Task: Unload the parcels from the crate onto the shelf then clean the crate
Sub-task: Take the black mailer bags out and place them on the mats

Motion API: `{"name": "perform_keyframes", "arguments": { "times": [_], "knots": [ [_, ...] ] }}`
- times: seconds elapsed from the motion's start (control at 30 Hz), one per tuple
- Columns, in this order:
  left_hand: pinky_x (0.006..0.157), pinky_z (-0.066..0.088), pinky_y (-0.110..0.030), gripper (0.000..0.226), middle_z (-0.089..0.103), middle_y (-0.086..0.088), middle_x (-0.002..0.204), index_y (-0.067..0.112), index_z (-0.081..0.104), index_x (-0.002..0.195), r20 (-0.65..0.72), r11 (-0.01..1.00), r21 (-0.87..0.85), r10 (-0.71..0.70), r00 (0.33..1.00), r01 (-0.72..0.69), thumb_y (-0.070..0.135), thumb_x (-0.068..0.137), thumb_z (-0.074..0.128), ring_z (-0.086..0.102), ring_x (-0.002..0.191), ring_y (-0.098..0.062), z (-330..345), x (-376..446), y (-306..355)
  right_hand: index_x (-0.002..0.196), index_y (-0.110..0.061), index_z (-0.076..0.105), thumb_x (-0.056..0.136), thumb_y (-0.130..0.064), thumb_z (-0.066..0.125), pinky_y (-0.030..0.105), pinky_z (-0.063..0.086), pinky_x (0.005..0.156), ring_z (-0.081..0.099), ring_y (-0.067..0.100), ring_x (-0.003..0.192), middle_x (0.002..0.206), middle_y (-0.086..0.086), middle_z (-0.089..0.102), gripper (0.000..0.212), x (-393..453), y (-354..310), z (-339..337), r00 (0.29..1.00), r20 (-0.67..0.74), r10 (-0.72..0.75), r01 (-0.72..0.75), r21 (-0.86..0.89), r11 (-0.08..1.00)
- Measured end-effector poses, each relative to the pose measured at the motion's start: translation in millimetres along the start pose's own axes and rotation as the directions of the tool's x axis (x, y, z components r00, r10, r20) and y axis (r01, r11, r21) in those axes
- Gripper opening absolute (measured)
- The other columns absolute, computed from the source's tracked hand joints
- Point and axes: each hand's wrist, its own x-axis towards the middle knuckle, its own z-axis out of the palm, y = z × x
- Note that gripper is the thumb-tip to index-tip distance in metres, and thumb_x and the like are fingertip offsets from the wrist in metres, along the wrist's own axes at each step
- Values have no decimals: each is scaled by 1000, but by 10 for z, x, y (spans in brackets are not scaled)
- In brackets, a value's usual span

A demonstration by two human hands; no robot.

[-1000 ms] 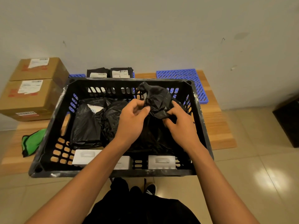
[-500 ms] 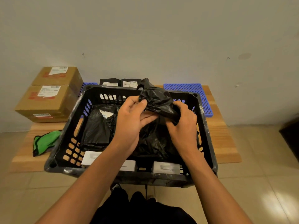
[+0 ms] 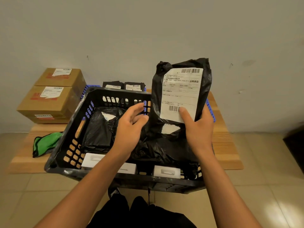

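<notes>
Black plastic fills our right hand, whose thumb pins the label of an upright parcel above the crate. Our left hand, fingers spread and empty, hovers over parcels inside the crate.

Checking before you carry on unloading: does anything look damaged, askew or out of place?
Mostly fine. The crate sits skewed on the wooden platform, its near edge overhanging the floor, rim scuffed with pale marks. A green cloth lies crumpled beside it. The parcel in the right hand looks intact.
</notes>
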Motion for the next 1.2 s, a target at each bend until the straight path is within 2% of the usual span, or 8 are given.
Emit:
{"name": "perform_keyframes", "arguments": {
  "times": [0.27,0.4,0.57,0.67,0.93,1.0,1.13,1.2],
  "knots": [
    [95,48,-11,55,67,14,128,27,52,146,66,988,136,65,996,-73,25,94,71,60,118,4,80,-15,-143,128,-26,63,91,-18,73,46,57,97,70,15,112,120,-8,73,39,61,73,-26,940,211,266,-312,225,923],
    [82,44,0,48,71,22,111,29,59,137,22,984,160,75,997,-78,25,91,75,63,105,11,93,-35,-150,129,-29,62,88,-19,77,43,56,98,69,11,112,120,-11,73,44,24,124,-7,943,224,248,-288,169,943],
    [90,52,-16,40,73,26,107,43,58,120,-9,981,178,82,997,-79,27,89,78,66,104,6,124,-21,-148,130,-29,57,83,-14,82,36,58,96,67,4,111,119,-15,72,55,-7,171,39,943,219,252,-280,109,954],
    [80,48,-3,43,72,32,100,44,57,114,-13,978,182,102,995,-98,14,90,76,66,100,10,134,-21,-160,129,-31,57,82,-16,84,33,57,95,67,1,110,118,-17,72,57,-28,178,25,943,217,251,-274,80,958],
    [83,50,-7,46,74,19,106,25,58,132,-44,991,106,88,995,-82,9,91,73,68,104,3,137,38,-274,156,-47,17,98,-20,65,35,59,94,61,6,122,146,-25,48,80,-98,146,20,977,127,172,-179,41,983],
    [86,54,-12,54,73,15,113,24,51,141,-31,989,101,109,994,-106,8,93,71,68,107,1,135,33,-271,154,-53,21,101,-16,59,31,58,95,55,1,127,141,-37,48,75,-119,128,14,981,167,99,-94,-37,995],
    [92,52,-13,53,64,32,122,33,52,142,46,945,231,226,973,-230,8,97,65,59,120,6,100,26,-259,154,-44,34,105,-14,51,34,56,100,44,-8,133,152,-18,41,60,-134,132,29,973,229,37,-15,-98,995],
    [100,52,-23,52,62,21,130,30,53,145,69,924,273,260,963,-269,8,99,63,56,126,0,82,30,-280,154,-42,34,106,-15,50,31,56,98,43,-12,131,151,-18,39,58,-133,120,55,970,240,28,0,-115,993]
  ]
}}
